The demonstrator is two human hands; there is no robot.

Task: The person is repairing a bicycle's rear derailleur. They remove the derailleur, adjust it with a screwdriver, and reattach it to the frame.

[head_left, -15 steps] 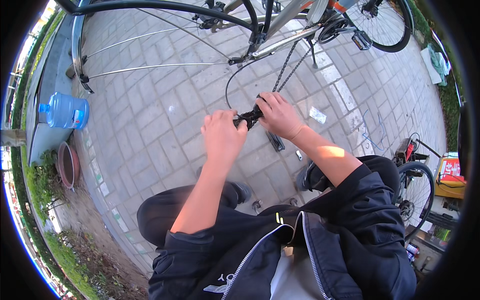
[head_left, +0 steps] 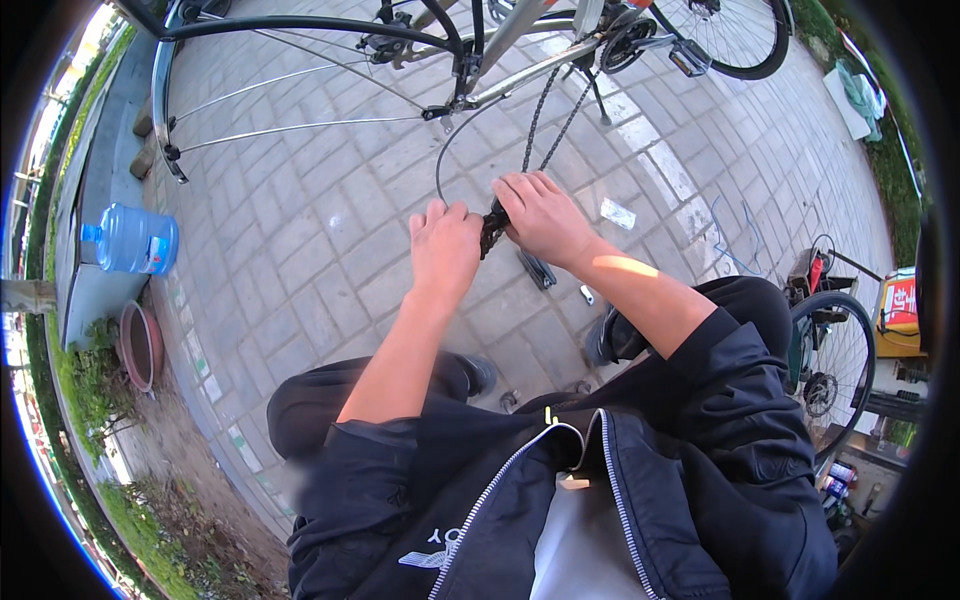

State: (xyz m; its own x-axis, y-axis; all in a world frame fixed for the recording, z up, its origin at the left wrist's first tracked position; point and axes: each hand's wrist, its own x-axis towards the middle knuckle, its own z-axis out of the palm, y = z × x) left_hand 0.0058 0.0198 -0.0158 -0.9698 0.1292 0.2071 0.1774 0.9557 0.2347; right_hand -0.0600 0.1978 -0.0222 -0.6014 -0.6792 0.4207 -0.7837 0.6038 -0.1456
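Brick paving [head_left: 330, 265] underlies left hand [head_left: 445, 250] and right hand [head_left: 545, 220] gripping rear derailleur [head_left: 492, 232] (chain [head_left: 541, 120] toward one o'clock); over-rotation could twist the chain.

Place: outdoor bicycle-work spot | grey brick paving [head_left: 300, 260] | bicycle [head_left: 537, 72] | separate wheel [head_left: 820, 393] | shrubs [head_left: 150, 525] at left edge

Grey brick paving [head_left: 300, 250]; pale packet [head_left: 618, 213], blue cord [head_left: 737, 258] on it.

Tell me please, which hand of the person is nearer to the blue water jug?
Left. The left hand is well to the right of the blue water jug; the right hand is farther right still, beyond the left one.
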